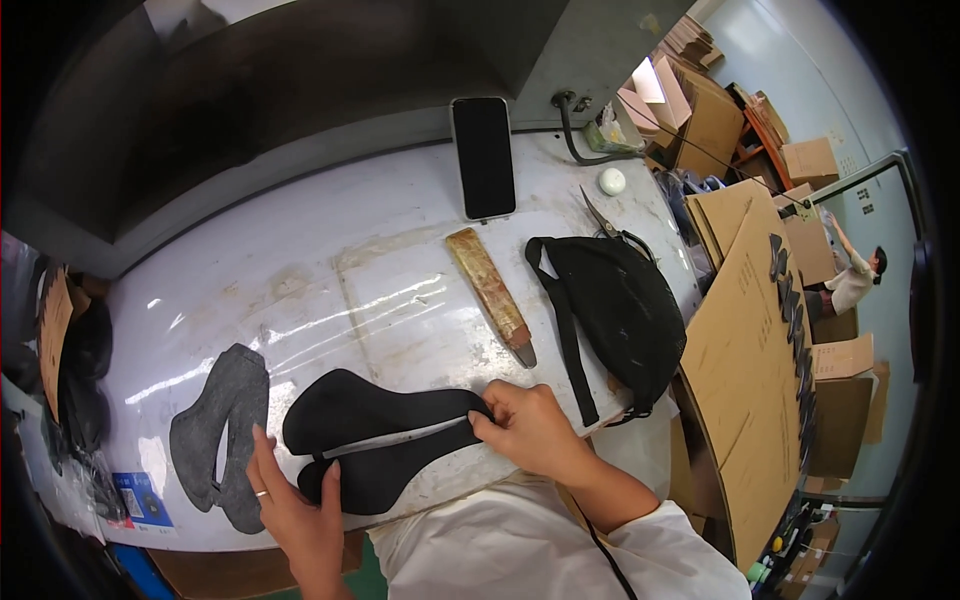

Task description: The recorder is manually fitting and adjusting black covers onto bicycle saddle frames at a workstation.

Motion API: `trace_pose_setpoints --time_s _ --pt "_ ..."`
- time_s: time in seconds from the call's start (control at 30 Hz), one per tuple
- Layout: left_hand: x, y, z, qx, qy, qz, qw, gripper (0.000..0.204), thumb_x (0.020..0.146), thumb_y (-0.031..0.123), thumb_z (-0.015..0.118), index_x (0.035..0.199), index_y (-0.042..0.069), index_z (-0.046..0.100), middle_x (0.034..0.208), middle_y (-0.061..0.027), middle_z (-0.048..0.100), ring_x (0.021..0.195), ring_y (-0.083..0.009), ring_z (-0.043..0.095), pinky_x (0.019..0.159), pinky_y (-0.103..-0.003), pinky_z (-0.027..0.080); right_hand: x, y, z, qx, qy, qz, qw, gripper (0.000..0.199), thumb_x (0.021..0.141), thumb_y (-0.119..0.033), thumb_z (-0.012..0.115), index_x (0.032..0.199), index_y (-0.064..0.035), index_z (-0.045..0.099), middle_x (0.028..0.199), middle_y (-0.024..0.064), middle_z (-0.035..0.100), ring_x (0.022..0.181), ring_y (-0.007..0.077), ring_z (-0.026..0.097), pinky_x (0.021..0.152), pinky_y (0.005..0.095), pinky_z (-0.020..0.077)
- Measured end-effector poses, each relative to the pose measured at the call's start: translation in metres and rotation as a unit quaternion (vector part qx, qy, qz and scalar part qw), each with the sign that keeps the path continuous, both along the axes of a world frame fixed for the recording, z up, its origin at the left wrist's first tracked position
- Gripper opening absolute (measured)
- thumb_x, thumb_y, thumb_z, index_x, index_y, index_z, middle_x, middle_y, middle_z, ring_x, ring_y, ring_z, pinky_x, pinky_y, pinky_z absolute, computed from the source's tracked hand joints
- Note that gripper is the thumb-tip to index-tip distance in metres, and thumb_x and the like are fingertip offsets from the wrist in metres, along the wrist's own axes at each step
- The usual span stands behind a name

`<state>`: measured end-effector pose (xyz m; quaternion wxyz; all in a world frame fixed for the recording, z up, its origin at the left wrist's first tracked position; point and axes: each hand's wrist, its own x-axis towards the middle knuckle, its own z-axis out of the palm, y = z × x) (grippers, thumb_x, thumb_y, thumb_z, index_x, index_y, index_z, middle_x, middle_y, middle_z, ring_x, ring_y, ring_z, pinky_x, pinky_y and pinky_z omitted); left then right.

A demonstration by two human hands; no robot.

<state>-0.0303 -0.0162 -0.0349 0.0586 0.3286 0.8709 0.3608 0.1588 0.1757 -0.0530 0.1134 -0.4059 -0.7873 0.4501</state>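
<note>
A black saddle-shaped piece (385, 405) with a long slit down its middle lies near the table's front edge. My right hand (530, 425) pinches its narrow right end between thumb and fingers. At its wide left end, my left hand (300, 510) has thumb and fingers apart, with the thumb against the black surface. Left of that hand rests a grey piece (195, 440) of similar shape, also slit, close to my left fingertips. Beyond my right hand lies a flat blade tool (488, 285) with a brownish, wrapped-looking handle.
A phone (484, 160) leans at the table's back. To the right sit a black pouch (620, 315), scissors (605, 220) and a white round object (612, 181). Cardboard (745, 370) flanks the table's right side. A person (850, 280) stands far right. Black bags (85, 400) are at the left edge.
</note>
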Motion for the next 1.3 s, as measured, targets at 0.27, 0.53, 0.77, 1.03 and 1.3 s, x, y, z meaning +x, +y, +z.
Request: trace_pose_setpoints --time_s 0.27,0.53,0.77,1.03,1.3 --pt "0.032 -0.014 -0.030 0.192 -0.257 0.111 0.940 0.084 0.073 -0.002 0.078 0.143 0.003 0.032 0.119 -0.0091 0.050 0.094 -0.0180 0.057 0.081 -0.028 0.049 0.000 0.010 0.017 -0.259 0.020 0.006 0.966 0.025 0.091 -0.021 0.067 0.097 0.0015 0.058 0.056 0.0028 0.059 0.047 0.0078 0.056 0.045 0.0225 0.0427" --pt "0.023 0.000 -0.005 0.461 -0.592 0.111 0.652 0.036 0.084 0.018 0.073 0.114 0.004 0.057 0.099 -0.0091 0.066 0.090 -0.0208 0.065 0.085 -0.036 0.052 -0.005 0.004 -0.009 -0.444 0.308 0.002 0.842 0.052 0.103 -0.048 0.037 0.118 -0.0029 0.055 0.087 0.0079 0.062 0.074 0.0142 0.058 0.067 0.0273 0.0480" --pt "-0.004 0.012 0.060 0.425 -0.233 -0.239 0.842 0.008 0.066 0.001 0.076 0.070 -0.002 0.069 0.071 -0.0135 0.066 0.063 -0.0259 0.066 0.057 -0.033 0.055 -0.027 0.006 0.018 -0.558 0.512 0.229 0.612 0.088 0.087 -0.070 0.046 0.139 0.0012 0.038 0.105 0.0156 0.059 0.101 0.0269 0.058 0.099 0.0474 0.0408" --pt "0.032 0.017 0.104 0.217 0.233 -0.446 0.837 0.010 0.080 0.014 0.069 0.087 0.009 0.074 0.087 0.0001 0.067 0.084 -0.0186 0.069 0.069 -0.030 0.056 -0.016 0.021 0.071 -0.128 0.282 0.202 0.929 0.039 0.076 -0.009 0.080 0.111 -0.0008 0.066 0.114 0.0194 0.063 0.105 0.0237 0.061 0.091 0.0343 0.0471" --pt "0.042 0.005 0.045 0.178 0.358 -0.363 0.842 0.016 0.084 0.018 0.071 0.097 0.009 0.067 0.095 -0.0034 0.065 0.098 -0.0194 0.061 0.087 -0.041 0.048 0.002 0.027 0.082 -0.124 0.406 0.157 0.892 0.044 0.058 -0.004 0.089 0.093 -0.0065 0.062 0.127 0.0260 0.056 0.106 0.0254 0.060 0.094 0.0344 0.0440"
